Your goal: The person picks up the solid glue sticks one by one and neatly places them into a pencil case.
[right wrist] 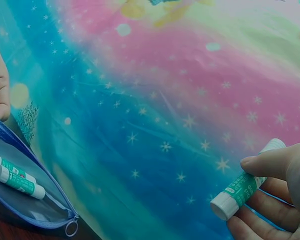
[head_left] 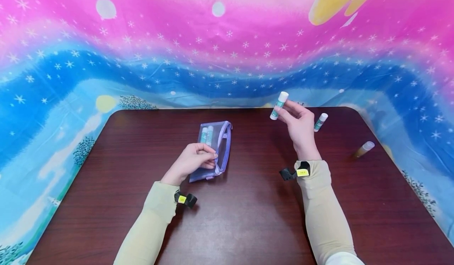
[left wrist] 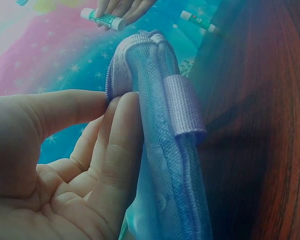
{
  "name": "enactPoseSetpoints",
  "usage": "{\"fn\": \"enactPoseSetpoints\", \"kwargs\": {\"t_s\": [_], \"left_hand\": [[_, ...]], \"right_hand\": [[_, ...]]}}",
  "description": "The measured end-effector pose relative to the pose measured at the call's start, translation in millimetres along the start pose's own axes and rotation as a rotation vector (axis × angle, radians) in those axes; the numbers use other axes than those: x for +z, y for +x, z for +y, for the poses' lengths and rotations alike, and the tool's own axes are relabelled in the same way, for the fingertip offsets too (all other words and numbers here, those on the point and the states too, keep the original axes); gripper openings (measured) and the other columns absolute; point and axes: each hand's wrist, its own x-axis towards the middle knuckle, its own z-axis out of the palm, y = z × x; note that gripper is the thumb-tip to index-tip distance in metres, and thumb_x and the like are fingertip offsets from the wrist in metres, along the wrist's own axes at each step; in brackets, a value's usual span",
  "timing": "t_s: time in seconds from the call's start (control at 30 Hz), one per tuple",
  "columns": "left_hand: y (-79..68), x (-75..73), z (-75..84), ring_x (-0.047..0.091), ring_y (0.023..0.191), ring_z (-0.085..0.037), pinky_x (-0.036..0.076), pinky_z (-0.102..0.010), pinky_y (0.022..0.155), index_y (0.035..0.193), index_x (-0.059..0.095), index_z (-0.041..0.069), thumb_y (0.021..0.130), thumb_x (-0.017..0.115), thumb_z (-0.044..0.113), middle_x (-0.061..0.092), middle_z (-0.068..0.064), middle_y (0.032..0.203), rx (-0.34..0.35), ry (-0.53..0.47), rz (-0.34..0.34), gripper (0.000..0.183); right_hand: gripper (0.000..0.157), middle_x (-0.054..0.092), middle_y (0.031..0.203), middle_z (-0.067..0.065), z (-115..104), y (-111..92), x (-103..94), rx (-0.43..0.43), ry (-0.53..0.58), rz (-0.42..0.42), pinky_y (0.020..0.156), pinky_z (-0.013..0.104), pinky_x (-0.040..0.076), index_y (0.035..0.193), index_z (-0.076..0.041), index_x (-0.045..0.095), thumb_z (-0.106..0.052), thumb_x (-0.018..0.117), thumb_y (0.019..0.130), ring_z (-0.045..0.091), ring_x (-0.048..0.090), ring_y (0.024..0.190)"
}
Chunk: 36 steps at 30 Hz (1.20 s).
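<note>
Behind the dark wooden table (head_left: 248,217), a pink and blue backdrop (head_left: 227,32) with snowflakes is hanging. Left of the middle of the table, a purple mesh pouch (head_left: 202,173) is gaping along its zip, and the left hand (head_left: 193,158) is pinching the zip edge between thumb and fingers. Two glue sticks (head_left: 209,135) are lying side by side within the pouch. Well apart to the right, the right hand (head_left: 301,127) is gripping a third stick (head_left: 279,105) between thumb and fingers, holding it tilted above the table. Beyond that hand, an upright stick (head_left: 320,122) is standing on the table, and an amber tube (head_left: 364,149) is sitting nearer the right edge, its lower part blending into the brown wood.

From the head, the left hand is covering part of the pouch, and the lower ends of the two sticks are hard to make out. Only the right wrist view is showing both sticks at full length, along with the zip pull (right wrist: 75,218), though its frame is cutting off part of the pouch and most of the left hand. On the left wrist view, the pouch is appearing edge-on, hiding nearly all its contents; the amber tube is showing only from the head.
</note>
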Motion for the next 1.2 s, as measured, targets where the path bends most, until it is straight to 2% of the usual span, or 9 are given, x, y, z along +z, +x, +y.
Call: {"fn": "enactPoseSetpoints", "kwargs": {"t_s": [0.67, 0.9, 1.2], "left_hand": [[0.3, -0.1, -0.4, 0.065, 0.073, -0.034, 0.055, -0.045, 0.074, 0.099, 0.059, -0.015, 0.086, 0.064, 0.000, 0.066, -0.023, 0.081, 0.008, 0.001, -0.007, 0.020], [-1.0, 0.2, 0.8, 0.065, 0.073, -0.035, 0.055, -0.045, 0.074, 0.100, 0.059, -0.015, 0.086, 0.064, 0.000, 0.065, -0.025, 0.084, 0.006, 0.007, -0.009, 0.020], [-0.2, 0.3, 0.4, 0.065, 0.072, -0.032, 0.055, -0.046, 0.075, 0.100, 0.059, -0.015, 0.087, 0.064, 0.000, 0.065, -0.026, 0.084, 0.002, 0.005, -0.007, 0.020]], "right_hand": [[0.037, 0.066, 0.108, 0.009, 4, -7, 14.8, 0.000, -0.066, -0.073, 0.080, 0.031, 0.054, 0.115, -0.012, 0.069, -0.021, 0.076, 0.079, 0.023, 0.062, 0.096], [0.038, 0.066, 0.108, 0.011, 5, -8, 20.7, 0.006, -0.074, -0.091, 0.082, 0.035, 0.053, 0.115, -0.010, 0.068, -0.020, 0.076, 0.080, 0.023, 0.063, 0.094], [0.037, 0.066, 0.108, 0.013, -3, -14, 28.8, 0.013, -0.064, -0.130, 0.080, 0.034, 0.054, 0.117, -0.006, 0.066, -0.013, 0.074, 0.081, 0.022, 0.064, 0.092]]}}
